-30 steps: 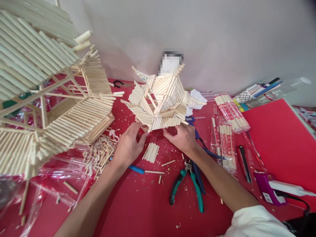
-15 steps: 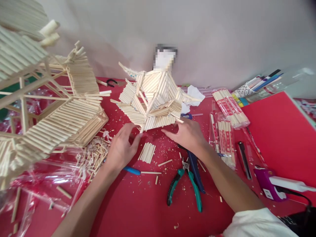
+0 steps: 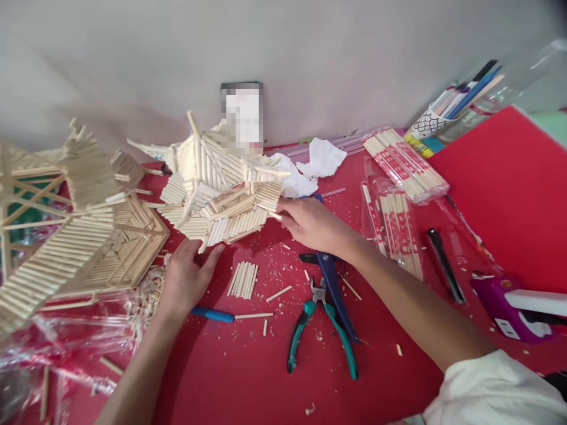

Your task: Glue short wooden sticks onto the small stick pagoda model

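A model roof of light wooden sticks (image 3: 230,218), with upturned corners, stands in front of me. My right hand (image 3: 303,221) has its fingers closed on the roof's right corner; some fingertips are hidden behind it. Below the front corner, my left hand (image 3: 188,274) is open, thumb and fingers apart on either side of a protruding stick end. I cannot tell whether it touches the wood. Between my hands lies a row of short cut sticks (image 3: 243,280). A blue-handled tool (image 3: 213,314) rests by my left wrist, a loose stick at its tip.
A larger stick structure (image 3: 57,248) fills the left, above crumpled plastic wrap (image 3: 84,336). Green-handled cutting pliers (image 3: 319,295) and a dark blue cutter (image 3: 334,289) lie below my right forearm. Packed chopsticks (image 3: 405,165), a black pen-like object (image 3: 445,265) and a purple power socket (image 3: 509,307) are at right.
The model roof has turned and shifted left, its top now leaning left. My right hand has closed on its right corner; my left hand has followed leftward. The view has shifted too.
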Motion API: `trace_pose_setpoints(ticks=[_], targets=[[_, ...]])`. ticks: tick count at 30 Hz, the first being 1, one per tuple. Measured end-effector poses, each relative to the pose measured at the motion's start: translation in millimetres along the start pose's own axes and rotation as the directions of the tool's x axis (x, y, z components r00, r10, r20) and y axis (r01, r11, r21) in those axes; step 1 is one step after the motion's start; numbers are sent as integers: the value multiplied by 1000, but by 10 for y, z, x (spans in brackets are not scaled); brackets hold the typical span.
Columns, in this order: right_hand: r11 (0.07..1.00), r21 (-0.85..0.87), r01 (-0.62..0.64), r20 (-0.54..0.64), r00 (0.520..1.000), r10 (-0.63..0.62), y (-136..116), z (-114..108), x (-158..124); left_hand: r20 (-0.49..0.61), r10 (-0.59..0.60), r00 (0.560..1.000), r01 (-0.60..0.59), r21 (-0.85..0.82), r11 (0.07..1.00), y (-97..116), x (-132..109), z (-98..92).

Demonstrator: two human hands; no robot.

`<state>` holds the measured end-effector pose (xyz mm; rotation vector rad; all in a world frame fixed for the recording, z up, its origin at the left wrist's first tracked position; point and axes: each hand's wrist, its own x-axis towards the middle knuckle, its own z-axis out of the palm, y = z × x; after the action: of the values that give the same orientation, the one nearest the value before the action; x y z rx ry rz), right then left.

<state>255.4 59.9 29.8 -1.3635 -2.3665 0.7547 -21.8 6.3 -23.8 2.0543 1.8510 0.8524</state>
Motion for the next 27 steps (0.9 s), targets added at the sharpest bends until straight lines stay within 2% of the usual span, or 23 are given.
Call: trace_pose_setpoints(ticks=[4, 7, 11, 16, 22, 27], targets=[[985, 170, 35, -18, 999, -33, 5, 96, 71, 43, -37, 998, 35, 32, 999, -58, 55, 65], [974, 224, 42, 8, 999, -45, -12, 123, 91, 43, -25, 999, 25, 17, 1000, -70, 112, 89], [969, 244, 31, 14, 999, -36, -37, 118, 75, 49, 32, 998, -34, 38, 999, -59, 156, 73], [963, 264, 58, 12, 998, -63, -55, 133, 71, 60, -18, 998, 8, 168, 986, -75, 162, 57], [951, 285, 124, 64, 987, -148, -62, 195, 137, 98, 22, 995, -34, 120, 992, -57, 208, 17], [964, 245, 105, 88, 988, -130, -28, 289, 165, 105, -9, 994, 2, 70, 998, -45, 172, 19]])
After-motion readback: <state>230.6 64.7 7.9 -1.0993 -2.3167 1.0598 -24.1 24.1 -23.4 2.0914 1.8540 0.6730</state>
